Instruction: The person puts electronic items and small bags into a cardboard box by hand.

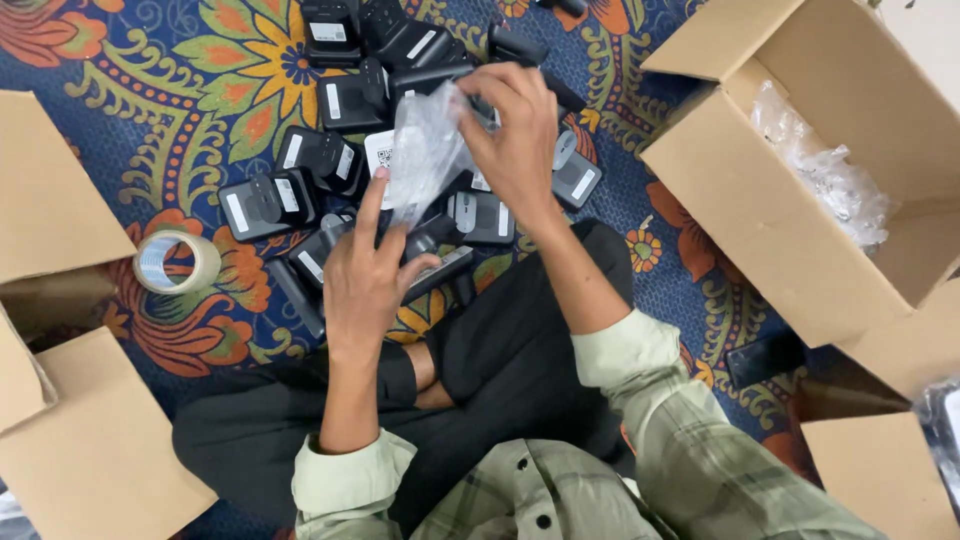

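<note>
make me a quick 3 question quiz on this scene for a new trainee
1. True or false: both hands touch the clear plastic bag.
2. Where does the roll of tape lie? A) inside a box B) on the patterned cloth C) on the person's lap
3. What fills the open cardboard box beside the right hand?

Key
1. True: the right hand grips its top, and the left hand has its fingers at its lower edge.
2. B
3. Crumpled clear plastic bags.
</note>
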